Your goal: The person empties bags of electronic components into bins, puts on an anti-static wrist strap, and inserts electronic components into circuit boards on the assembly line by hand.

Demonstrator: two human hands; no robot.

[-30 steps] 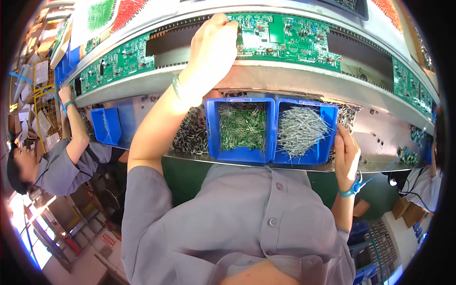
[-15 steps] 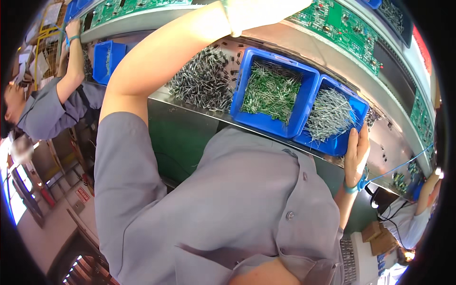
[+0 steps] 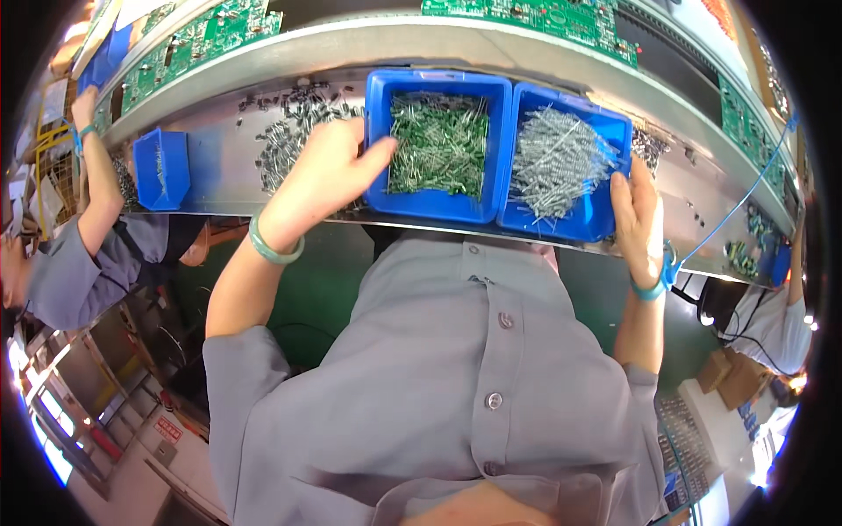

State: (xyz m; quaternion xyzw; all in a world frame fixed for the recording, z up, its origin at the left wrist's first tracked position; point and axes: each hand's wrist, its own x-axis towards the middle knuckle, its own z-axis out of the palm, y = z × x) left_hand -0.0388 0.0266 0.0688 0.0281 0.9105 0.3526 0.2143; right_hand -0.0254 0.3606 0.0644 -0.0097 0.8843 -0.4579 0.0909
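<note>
Two blue plastic bins stand side by side in front of me. The left bin holds a heap of small green axial-lead components. In the right bin lies a pile of pale grey-bodied components with thin wire leads. My left hand is at the left bin's left wall, its thumb over the rim and its curled fingers outside, partly hidden. My right hand grips the right bin's right wall between thumb and fingers. A blue strap with a cord circles the right wrist.
Loose black components lie on the metal ledge left of the bins. Behind runs a metal rail with green circuit boards beyond. Another blue bin stands farther left, near a co-worker. A blue cord stretches past my right wrist.
My left hand has come back from over the circuit boards to the left bin's side. My right hand stays at the right bin. The whole view has turned and shifted.
</note>
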